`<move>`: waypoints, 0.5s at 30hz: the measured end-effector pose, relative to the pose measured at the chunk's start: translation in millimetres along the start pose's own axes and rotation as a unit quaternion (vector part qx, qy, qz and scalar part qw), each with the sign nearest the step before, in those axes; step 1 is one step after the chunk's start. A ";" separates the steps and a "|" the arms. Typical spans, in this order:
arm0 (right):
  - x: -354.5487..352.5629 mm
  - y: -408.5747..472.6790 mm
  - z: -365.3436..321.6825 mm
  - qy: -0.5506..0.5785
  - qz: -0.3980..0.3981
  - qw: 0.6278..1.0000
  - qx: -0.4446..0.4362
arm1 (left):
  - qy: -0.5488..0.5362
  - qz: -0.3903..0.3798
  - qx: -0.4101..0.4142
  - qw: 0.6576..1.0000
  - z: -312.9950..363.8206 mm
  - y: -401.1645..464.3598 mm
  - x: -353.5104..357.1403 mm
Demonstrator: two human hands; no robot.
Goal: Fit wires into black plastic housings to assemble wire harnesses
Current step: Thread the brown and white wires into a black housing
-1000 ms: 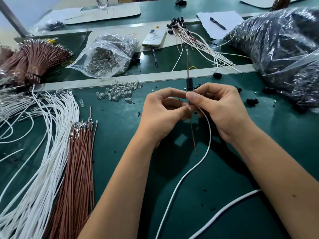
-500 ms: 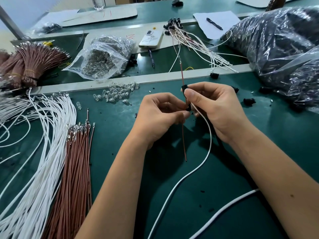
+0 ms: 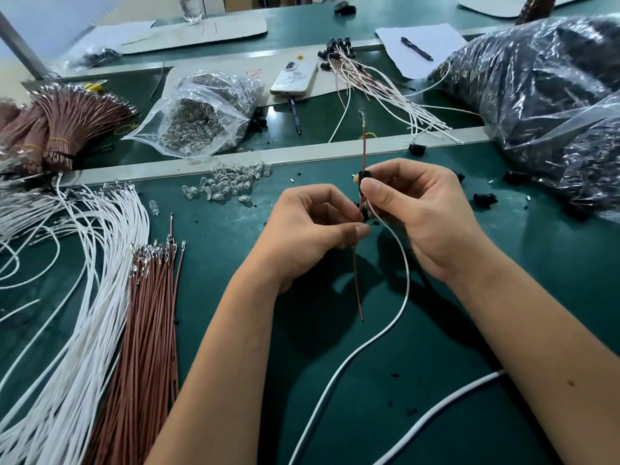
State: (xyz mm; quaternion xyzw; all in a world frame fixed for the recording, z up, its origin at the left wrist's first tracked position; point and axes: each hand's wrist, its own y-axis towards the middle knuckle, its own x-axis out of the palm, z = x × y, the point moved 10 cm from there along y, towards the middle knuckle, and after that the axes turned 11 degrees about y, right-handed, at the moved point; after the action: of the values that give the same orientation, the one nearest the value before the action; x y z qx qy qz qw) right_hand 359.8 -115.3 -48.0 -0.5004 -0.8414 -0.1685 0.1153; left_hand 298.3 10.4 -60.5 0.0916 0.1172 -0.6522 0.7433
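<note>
My right hand (image 3: 419,216) pinches a small black plastic housing (image 3: 364,176) between thumb and fingers. A thin brown wire (image 3: 357,280) runs through the housing; its metal terminal end (image 3: 362,113) sticks up above it. My left hand (image 3: 308,229) pinches the brown wire just below the housing. A white wire (image 3: 399,293) leaves the housing and curves down over the green mat. Loose brown wires (image 3: 147,313) and white wires (image 3: 84,297) with terminals lie at the left.
Small clear bulbs (image 3: 231,186) are scattered behind the hands, beside a clear bag of them (image 3: 201,119). Finished harnesses (image 3: 375,82) lie at the back, with a phone (image 3: 295,77) and pens. A big bag of black parts (image 3: 543,105) fills the right. Loose housings (image 3: 484,199) lie nearby.
The brown wire has slid downward through the housing, with more of it hanging below my left hand. My left hand has dropped slightly away from the right.
</note>
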 end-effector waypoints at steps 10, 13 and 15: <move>-3.8 1.1 -2.3 0.084 0.015 0.996 0.006 | 0.033 -0.079 0.005 0.996 0.5 -4.1 10.3; -4.2 1.6 -5.3 0.089 0.016 0.996 -0.002 | 0.035 -0.070 0.004 0.997 -0.1 -3.7 9.8; -3.5 1.3 -6.8 0.083 0.012 0.996 -0.010 | 0.011 -0.034 0.014 0.999 3.3 -2.8 6.4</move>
State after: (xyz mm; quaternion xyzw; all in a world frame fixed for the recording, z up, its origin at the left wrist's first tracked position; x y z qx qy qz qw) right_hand 362.8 -120.2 -42.8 -0.4956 -0.8213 -0.2165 0.1815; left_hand 296.5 3.0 -59.2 0.1050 0.1189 -0.6774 0.7183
